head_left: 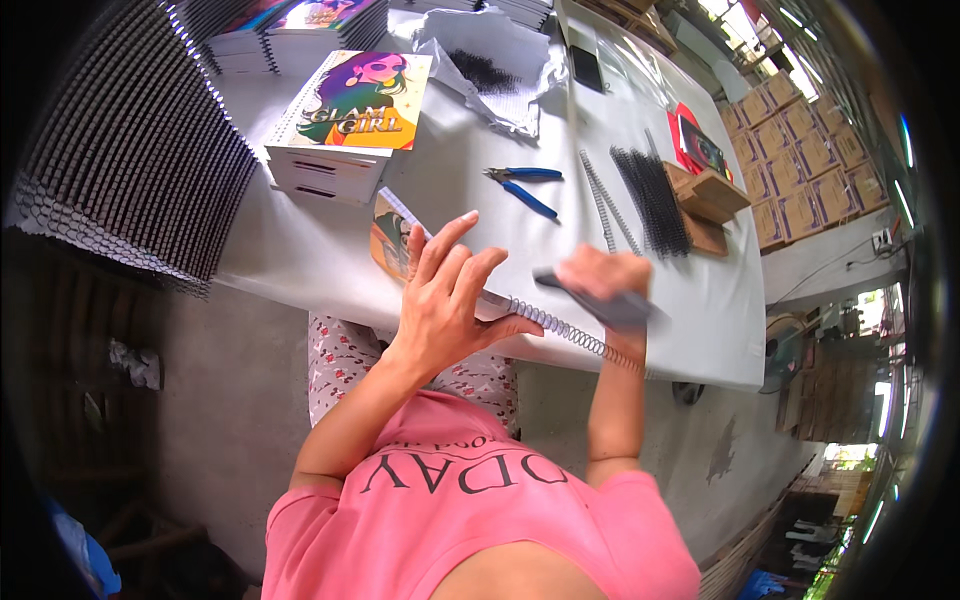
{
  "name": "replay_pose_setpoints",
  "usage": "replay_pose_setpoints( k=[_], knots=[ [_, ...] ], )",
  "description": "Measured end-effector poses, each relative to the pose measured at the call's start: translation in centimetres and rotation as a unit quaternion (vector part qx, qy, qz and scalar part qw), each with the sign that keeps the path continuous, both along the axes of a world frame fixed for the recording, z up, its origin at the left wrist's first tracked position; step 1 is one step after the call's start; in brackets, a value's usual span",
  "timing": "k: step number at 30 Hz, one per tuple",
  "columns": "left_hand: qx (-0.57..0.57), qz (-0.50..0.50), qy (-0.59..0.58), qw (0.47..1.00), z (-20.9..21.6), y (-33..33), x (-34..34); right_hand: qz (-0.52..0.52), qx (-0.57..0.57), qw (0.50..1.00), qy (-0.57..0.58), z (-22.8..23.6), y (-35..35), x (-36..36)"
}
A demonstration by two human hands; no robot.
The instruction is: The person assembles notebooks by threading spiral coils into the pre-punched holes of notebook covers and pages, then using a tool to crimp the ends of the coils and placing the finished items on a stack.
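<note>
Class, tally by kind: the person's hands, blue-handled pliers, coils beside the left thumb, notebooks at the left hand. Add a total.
Left hand and right hand: 2
Blue-handled pliers: 1
Coil beside the thumb: 1
Partly hidden notebook: 1
Total: 5

Pink short-sleeved shirt (470, 515), dark lettering (435, 475); floral trousers (338, 365).

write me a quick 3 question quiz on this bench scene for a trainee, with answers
1. True or false: the blue-handled pliers lie on the white-covered table.
2. Choose one. The right hand grips:
a) a cardboard box
b) a dark object
c) a paper sheet
3. What runs from beside the left hand toward the right forearm?

Key: 1. True. 2. b. 3. A spiral coil.
</note>
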State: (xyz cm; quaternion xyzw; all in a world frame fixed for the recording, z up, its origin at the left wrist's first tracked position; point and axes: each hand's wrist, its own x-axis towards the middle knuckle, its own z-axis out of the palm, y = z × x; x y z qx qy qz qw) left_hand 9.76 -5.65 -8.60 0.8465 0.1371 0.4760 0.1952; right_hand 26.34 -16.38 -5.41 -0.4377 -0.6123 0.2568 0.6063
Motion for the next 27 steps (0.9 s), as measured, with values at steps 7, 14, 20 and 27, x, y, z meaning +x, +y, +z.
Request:
replay_pose_setpoints(
  k=[7, 14, 20, 27],
  knots=[
    [-0.027, -0.016, -0.03, 0.999, -0.3, -0.2, -0.4, 0.131, 0.118, 0.964, 0.2, 0.3, 0.8, -0.6],
    [-0.004, 0.07, -0.007, 0.998, 1.1, 5.1, -2.5, 0.088, 0.122, 0.972, 0.18, 0.0, 2.3, -1.0],
    [-0.034, -0.009, -0.057, 0.998, 0.2, 4.5, -1.5, 0.008, -0.007, 0.998, 0.064, 0.3, 3.6, -1.1],
    [-0.147, -0.044, -0.098, 0.983, -1.0, 5.0, -0.9, 0.133, 0.109, 0.971, 0.167, -0.7, 4.4, -0.2]
  ],
)
